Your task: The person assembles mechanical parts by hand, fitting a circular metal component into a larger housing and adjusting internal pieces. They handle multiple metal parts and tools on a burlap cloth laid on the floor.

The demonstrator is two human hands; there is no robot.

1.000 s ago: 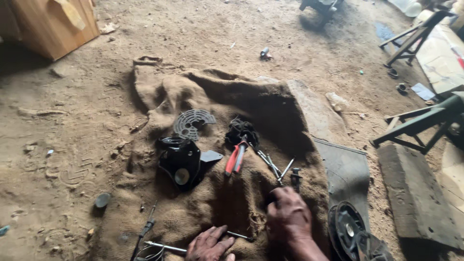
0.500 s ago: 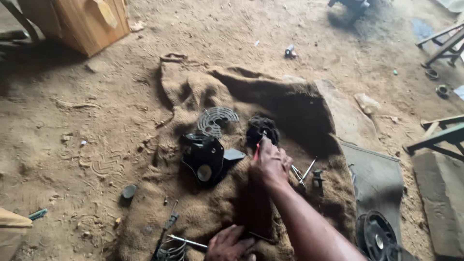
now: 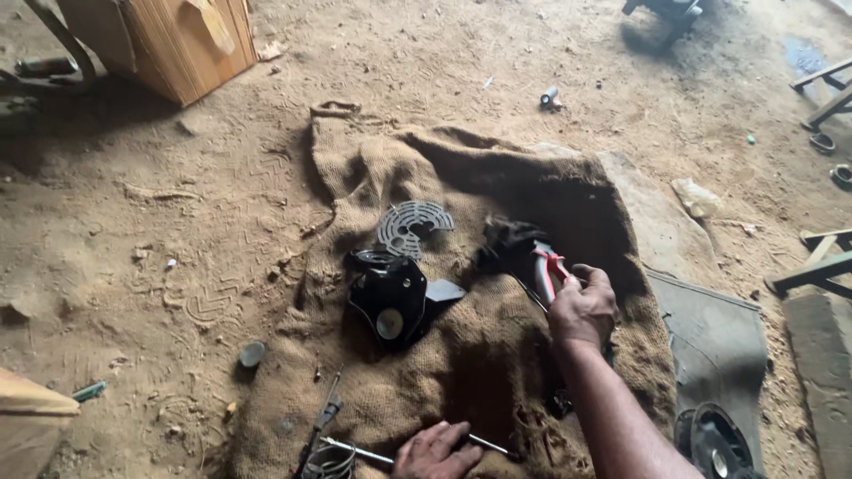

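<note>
My right hand (image 3: pixel 582 307) is closed around red-handled pliers (image 3: pixel 548 268) over a brown burlap sack (image 3: pixel 461 355) spread on the dirt floor. Just beyond the pliers lies a small black part (image 3: pixel 508 243). My left hand (image 3: pixel 437 450) rests at the sack's near edge on a thin metal rod (image 3: pixel 417 454). Left of my right hand sits a black motor housing (image 3: pixel 389 296), with a round grey grille plate (image 3: pixel 412 223) behind it.
A screwdriver (image 3: pixel 321 420) and a wire coil (image 3: pixel 330 461) lie near my left hand. A wooden box (image 3: pixel 169 40) stands at the top left. A dark mat (image 3: pixel 719 346) with a black fan part (image 3: pixel 710 439) lies to the right, beside metal frames (image 3: pixel 821 262).
My right hand reached forward from the near edge of the sack to the tools and has taken hold of the red-handled pliers. The view shifted, moving the sack rightward.
</note>
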